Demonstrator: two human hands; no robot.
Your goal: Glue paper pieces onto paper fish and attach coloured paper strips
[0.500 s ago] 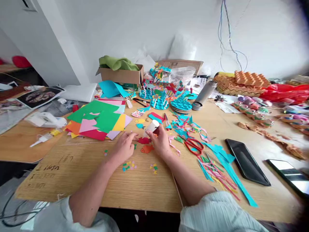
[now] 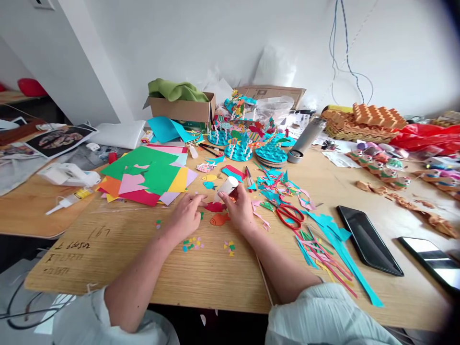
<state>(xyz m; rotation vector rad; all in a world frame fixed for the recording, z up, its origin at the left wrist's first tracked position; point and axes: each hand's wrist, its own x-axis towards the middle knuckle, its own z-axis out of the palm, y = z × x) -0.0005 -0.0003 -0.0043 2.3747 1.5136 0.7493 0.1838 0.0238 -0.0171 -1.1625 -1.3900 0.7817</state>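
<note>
Glue stick (image 2: 227,187) sits pinched in my right hand (image 2: 240,212), its long axis tilting up and away toward the far left. My left hand (image 2: 185,216) is close but apart, its fingertips (image 2: 203,201) reaching just beside a red paper cutout (image 2: 214,207) between both hands. An orange paper fish (image 2: 219,219) lies just nearer the front edge of the tabletop (image 2: 215,282). My right fingers hide the stick's lower end, and I cannot make out what is under them.
</note>
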